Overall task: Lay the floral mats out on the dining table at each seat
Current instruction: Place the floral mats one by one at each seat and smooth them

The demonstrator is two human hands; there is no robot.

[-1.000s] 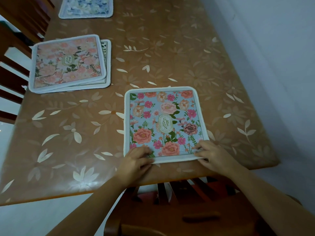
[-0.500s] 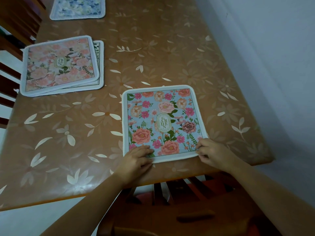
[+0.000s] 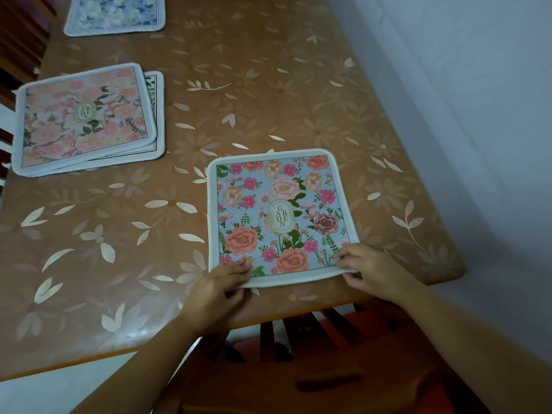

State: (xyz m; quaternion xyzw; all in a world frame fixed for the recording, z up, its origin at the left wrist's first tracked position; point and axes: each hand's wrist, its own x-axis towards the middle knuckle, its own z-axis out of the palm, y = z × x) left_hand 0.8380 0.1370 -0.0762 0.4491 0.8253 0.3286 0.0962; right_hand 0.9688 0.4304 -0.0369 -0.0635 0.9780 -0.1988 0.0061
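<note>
A long dining table [image 3: 268, 94] with a brown leaf-patterned cover stands along a pale wall [image 3: 478, 100], and a wooden chair [image 3: 343, 369] is pushed in at the near end, just below the person. On the table in front of this chair lies the blue floral mat [image 3: 277, 213], flat, with its near edge close to the table edge. The left hand [image 3: 218, 291] pinches the near left corner of this mat, thumb under and fingers curled on top, and the right hand [image 3: 373, 267] holds the near right corner in the same way, so both hands are closed lightly on the fabric. Compared with one second ago the mat has hardly moved on the table; the hands stay at the same two corners and only small corrections are visible, while the view has shifted a little. I judge from this that the mat is already at its seat and the person is only straightening it, so the next step is to let go. On the left side a pink floral mat [image 3: 83, 118] lies on top of another mat [image 3: 156, 115], of which only a strip shows, and a pale blue mat [image 3: 116, 13] lies at the far end. The stacked pair probably needs to be separated for another seat.
</note>
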